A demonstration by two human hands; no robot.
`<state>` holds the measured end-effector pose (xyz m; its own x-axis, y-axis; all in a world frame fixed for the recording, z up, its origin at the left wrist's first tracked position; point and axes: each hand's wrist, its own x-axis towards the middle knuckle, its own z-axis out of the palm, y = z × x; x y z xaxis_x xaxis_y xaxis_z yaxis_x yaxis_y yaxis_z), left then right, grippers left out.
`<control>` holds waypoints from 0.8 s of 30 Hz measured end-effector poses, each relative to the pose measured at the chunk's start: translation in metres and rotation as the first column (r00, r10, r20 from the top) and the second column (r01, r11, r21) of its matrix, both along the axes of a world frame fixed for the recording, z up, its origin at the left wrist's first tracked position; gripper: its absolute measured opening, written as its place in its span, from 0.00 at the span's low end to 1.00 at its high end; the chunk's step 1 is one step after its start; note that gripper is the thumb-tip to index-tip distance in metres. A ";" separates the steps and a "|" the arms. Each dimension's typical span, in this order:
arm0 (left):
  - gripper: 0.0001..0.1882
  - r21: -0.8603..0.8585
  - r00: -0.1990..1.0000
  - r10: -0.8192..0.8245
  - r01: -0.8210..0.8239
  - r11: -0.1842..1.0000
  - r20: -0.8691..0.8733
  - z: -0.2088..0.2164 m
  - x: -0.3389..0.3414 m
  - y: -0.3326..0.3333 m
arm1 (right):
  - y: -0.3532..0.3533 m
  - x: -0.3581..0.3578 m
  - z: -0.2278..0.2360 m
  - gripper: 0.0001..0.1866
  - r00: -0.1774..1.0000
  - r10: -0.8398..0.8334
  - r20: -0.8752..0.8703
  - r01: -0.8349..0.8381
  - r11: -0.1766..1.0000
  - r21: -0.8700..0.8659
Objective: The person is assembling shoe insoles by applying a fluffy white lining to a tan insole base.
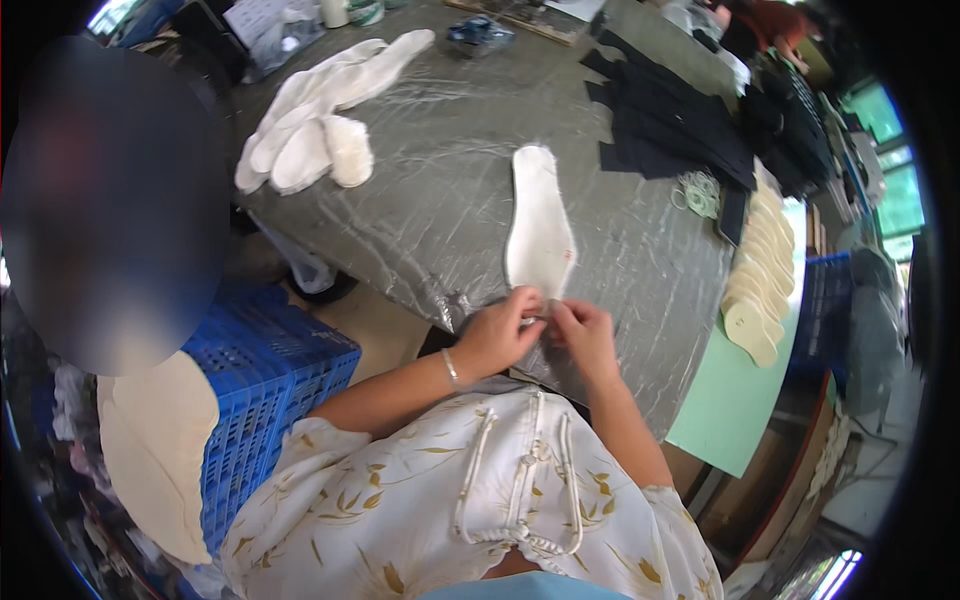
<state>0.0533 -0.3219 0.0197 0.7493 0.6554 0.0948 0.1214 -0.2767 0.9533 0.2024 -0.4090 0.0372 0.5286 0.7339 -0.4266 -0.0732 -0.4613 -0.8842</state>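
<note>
A white insole (541, 215) lies lengthwise on the grey worktable, its wide end toward me. Right at that near end, my left hand (497, 332) is closed, with its fingertips pinched against the insole's edge. Close beside it, my right hand (587, 335) is also closed in a pinch, thumb and forefinger together. The fingertips of both hands nearly meet. Whatever lies between them is too small and hidden to make out. A bracelet (451, 367) circles my left wrist.
White fleecy insoles (300, 150) are piled at the far left of the table (440, 200). Black fabric pieces (670, 115) and green bands (699, 194) lie to the right. Cream insoles (757, 285) overlap on a green sheet (715, 405). Blue crates (265, 365) stand left. Another person (770, 25) is far right.
</note>
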 end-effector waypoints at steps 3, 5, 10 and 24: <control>0.20 0.015 0.988 -0.082 0.081 0.997 0.129 -0.002 0.005 -0.007 | -0.014 0.017 0.011 0.14 0.996 -0.071 0.049 0.072 0.997 -0.027; 0.17 0.099 0.999 -0.010 0.006 0.995 0.036 0.022 -0.012 0.006 | -0.032 0.044 0.012 0.12 0.991 0.004 0.132 0.000 1.000 -0.031; 0.24 -0.149 0.698 0.716 -0.709 0.689 -0.017 -0.001 -0.081 0.140 | -0.110 0.125 0.038 0.13 0.945 0.311 0.097 -0.279 0.926 -0.255; 0.22 -0.526 0.748 0.571 -0.353 0.774 0.338 0.064 -0.066 0.236 | -0.160 0.135 0.024 0.10 0.995 0.077 0.065 -0.059 0.969 -0.240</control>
